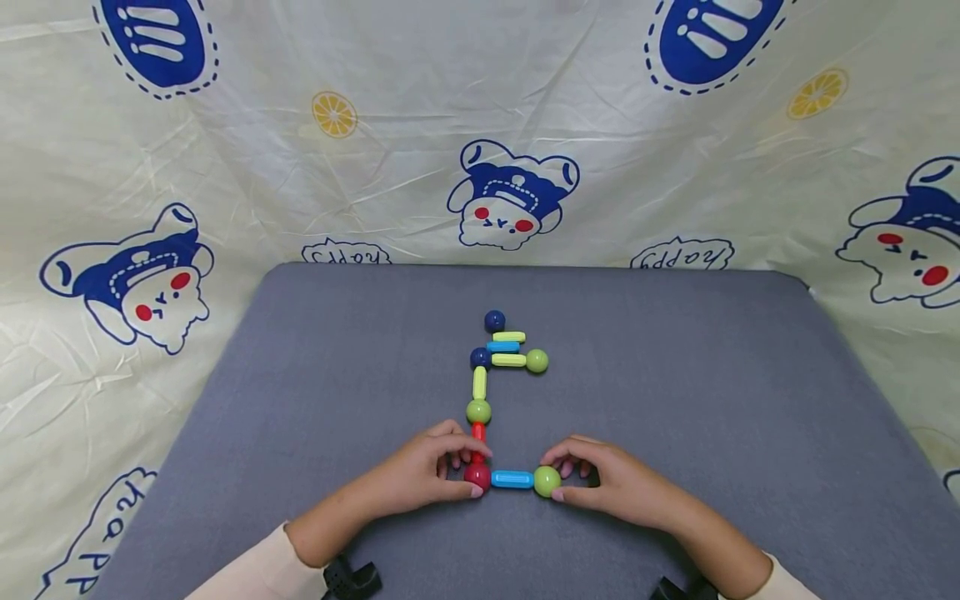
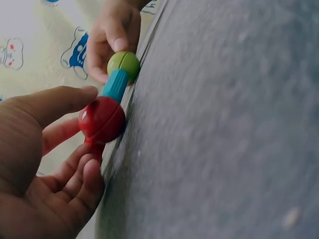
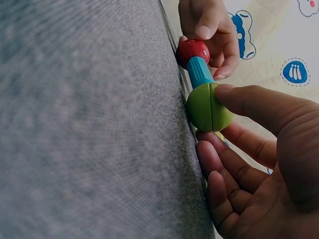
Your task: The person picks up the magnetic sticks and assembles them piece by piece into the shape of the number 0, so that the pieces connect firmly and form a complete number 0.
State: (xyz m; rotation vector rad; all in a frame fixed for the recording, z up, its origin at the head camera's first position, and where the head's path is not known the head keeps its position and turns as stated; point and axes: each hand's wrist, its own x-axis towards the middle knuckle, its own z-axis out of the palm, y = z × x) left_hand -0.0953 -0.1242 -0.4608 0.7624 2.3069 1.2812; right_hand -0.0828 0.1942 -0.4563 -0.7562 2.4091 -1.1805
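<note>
My left hand [image 1: 416, 471] pinches the red ball [image 2: 103, 119], its thumb on the near side and its other fingers around the red rod [image 1: 478, 433] above. On the other side, my right hand [image 1: 618, 483] holds the light green ball [image 3: 209, 108] between thumb and fingers. A blue rod [image 1: 512, 479] lies between the two balls and touches both. From the red ball, the red rod runs up to another green ball [image 1: 478, 411]. A yellow-green rod [image 1: 480, 383] continues from there to a dark blue ball [image 1: 480, 358].
Right of that dark blue ball, a yellow-green rod [image 1: 508, 361] reaches a green ball [image 1: 537, 361]. Behind lie a blue rod [image 1: 503, 347], a yellow-green rod [image 1: 510, 337] and a second dark blue ball [image 1: 494, 321]. Everything rests on a grey cloth-covered table [image 1: 337, 333] before a printed curtain [image 1: 405, 183].
</note>
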